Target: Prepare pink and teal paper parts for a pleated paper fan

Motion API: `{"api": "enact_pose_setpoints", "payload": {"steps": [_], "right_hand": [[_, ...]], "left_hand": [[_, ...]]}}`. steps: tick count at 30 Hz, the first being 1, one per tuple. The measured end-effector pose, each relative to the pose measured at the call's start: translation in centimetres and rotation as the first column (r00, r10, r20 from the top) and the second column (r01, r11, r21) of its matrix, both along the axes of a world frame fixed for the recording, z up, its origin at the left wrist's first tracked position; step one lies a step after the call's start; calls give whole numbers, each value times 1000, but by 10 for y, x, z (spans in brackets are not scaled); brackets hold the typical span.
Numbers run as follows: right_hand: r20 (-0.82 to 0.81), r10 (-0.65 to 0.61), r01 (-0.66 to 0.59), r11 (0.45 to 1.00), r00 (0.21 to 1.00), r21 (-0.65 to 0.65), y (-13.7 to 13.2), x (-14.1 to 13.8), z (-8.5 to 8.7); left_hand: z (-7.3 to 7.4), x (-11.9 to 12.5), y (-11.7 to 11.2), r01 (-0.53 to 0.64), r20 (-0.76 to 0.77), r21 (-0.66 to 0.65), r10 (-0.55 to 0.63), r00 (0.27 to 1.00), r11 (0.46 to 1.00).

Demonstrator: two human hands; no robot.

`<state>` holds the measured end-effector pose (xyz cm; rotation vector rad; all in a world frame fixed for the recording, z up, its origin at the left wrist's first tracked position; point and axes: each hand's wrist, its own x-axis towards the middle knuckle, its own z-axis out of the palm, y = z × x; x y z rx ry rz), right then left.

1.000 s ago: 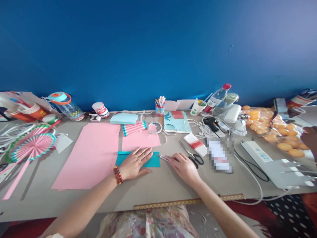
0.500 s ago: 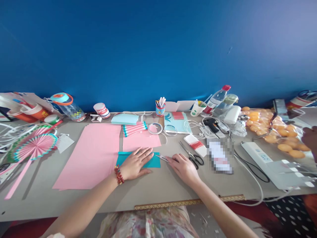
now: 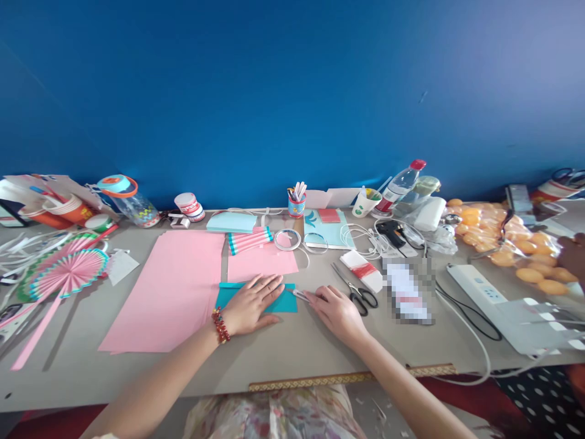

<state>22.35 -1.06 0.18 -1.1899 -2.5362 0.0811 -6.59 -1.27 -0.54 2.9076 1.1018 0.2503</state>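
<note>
My left hand [image 3: 253,303] lies flat, fingers stretched, on a teal paper strip [image 3: 287,302] in front of me. A crease or fold line runs along the strip near its far edge. My right hand [image 3: 338,314] is closed around a small utility knife [image 3: 300,296] with a pale body. The knife points left, and its thin tip lies over the strip's right end. Part of the handle is hidden under my fingers. Just right of that hand lie black-handled scissors [image 3: 361,299]. A stack of pink paper [image 3: 169,286] is at the left, its edge beside the teal strip.
Behind the strip lie another pink sheet [image 3: 260,263], folded striped paper [image 3: 249,240] and a tape roll [image 3: 287,239]. A pink paper fan [image 3: 68,274] is at the far left. At the right are a power strip [image 3: 475,292], cables and a bag of orange balls [image 3: 507,235].
The utility knife and my right hand have shifted very slightly. My left hand stays flat on the teal strip. The whole view has moved down a little.
</note>
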Motion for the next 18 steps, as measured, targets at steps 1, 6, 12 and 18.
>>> {"api": "enact_pose_setpoints", "payload": {"steps": [1, 6, 12, 18], "right_hand": [[-2, 1, -1, 1000, 1000, -5, 0, -1, 0], [8, -1, 1, 1000, 1000, -18, 0, -1, 2], [36, -16, 16, 1000, 999, 19, -1, -3, 1], [-28, -30, 32, 995, 999, 90, 0, 18, 16]], "left_hand": [[0, 0, 0, 1, 1, 1, -1, 1000, 1000], [0, 0, 0, 5, -13, -10, -5, 1000, 1000], [3, 0, 0, -4, -1, -8, 4, 1000, 1000], [0, 0, -1, -14, -21, 4, 14, 1000, 1000]]}}
